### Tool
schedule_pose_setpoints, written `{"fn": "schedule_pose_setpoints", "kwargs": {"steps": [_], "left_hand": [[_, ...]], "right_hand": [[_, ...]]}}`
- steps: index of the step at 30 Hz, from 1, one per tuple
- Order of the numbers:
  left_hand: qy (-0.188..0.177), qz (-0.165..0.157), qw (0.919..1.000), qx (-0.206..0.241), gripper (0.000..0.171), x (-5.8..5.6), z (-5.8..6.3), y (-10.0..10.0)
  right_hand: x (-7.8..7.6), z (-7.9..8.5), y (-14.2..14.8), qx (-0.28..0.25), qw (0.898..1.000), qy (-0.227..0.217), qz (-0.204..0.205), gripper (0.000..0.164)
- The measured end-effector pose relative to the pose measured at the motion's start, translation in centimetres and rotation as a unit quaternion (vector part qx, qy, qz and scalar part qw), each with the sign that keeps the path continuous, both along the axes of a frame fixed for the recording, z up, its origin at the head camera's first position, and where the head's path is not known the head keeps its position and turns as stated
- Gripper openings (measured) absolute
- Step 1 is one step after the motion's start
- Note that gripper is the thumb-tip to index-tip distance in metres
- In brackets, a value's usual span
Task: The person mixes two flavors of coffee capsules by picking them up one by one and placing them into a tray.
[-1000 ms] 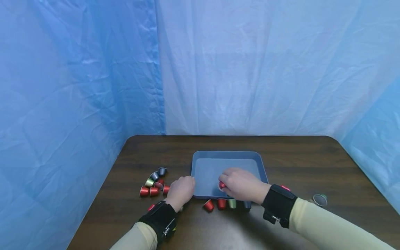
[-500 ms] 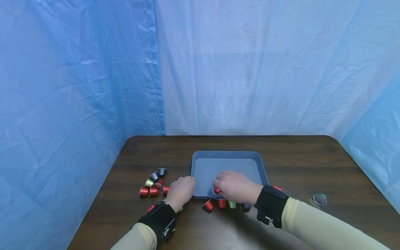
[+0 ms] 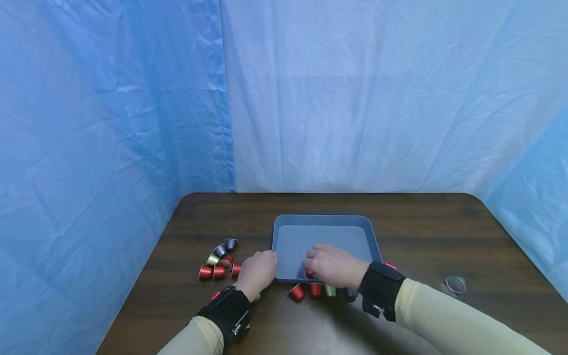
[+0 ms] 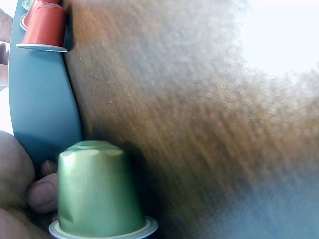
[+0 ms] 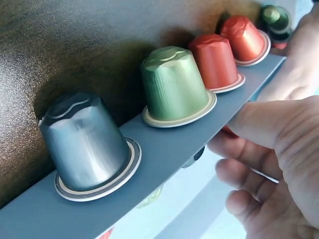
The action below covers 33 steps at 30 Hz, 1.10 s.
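Note:
A blue-grey tray [image 3: 324, 232] lies on the wooden table. My left hand [image 3: 257, 269] grips its left side, fingers curled at the edge. Close to those fingers is a green coffee capsule [image 4: 97, 191], mostly hidden under the wrist in the head view. My right hand [image 3: 336, 266] pinches a red coffee capsule [image 3: 309, 272] inside the tray, near its front wall; only a bit of red shows between thumb and finger in the right wrist view. Outside that wall, lids toward it, sit two red capsules [image 5: 214, 62], a green one [image 5: 174, 84] and a dark blue one [image 5: 89, 144].
Left of the tray lies a loose group of several capsules, among them red ones [image 3: 219, 272], a light green one [image 3: 213, 259] and dark ones [image 3: 231, 244]. A capsule with its lid showing [image 3: 455, 284] lies far right. Blue curtains [image 3: 306, 98] surround the table.
My right hand has moved slightly left and toward the tray's front wall with the red capsule. My left hand stays at the tray's left side.

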<state>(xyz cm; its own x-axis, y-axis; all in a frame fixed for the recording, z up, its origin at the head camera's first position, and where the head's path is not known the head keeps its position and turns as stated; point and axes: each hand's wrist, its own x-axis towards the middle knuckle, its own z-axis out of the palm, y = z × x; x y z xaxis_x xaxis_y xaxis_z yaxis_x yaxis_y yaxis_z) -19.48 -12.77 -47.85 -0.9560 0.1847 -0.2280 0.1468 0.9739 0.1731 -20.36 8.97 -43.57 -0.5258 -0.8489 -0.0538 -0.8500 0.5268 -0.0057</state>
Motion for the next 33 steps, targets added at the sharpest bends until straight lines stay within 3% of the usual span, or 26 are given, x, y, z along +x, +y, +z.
{"fn": "schedule_pose_setpoints", "kwargs": {"steps": [7,10,18,26,33], "left_hand": [[-0.002,0.012,0.9997,0.021,0.021,0.0,0.0,-0.1],[-0.001,0.003,1.0,0.009,0.018,-0.1,0.0,-0.1],[-0.01,0.003,0.9999,-0.001,0.016,-0.1,0.1,-0.1],[-0.007,0.008,0.9999,0.008,0.018,0.0,0.2,0.1],[0.004,-0.01,0.9999,-0.01,0.014,0.1,0.2,0.1]], "right_hand": [[-0.4,0.1,0.3,0.005,1.0,-0.024,0.001,0.022],[-0.6,0.0,0.6,0.009,1.0,-0.028,0.003,0.021],[-0.8,0.0,1.0,0.022,0.999,-0.037,-0.003,0.029],[-0.6,0.2,1.6,-0.01,0.999,-0.031,-0.004,0.032],[-0.4,0.6,2.9,-0.056,0.998,-0.003,-0.013,0.033]]}}
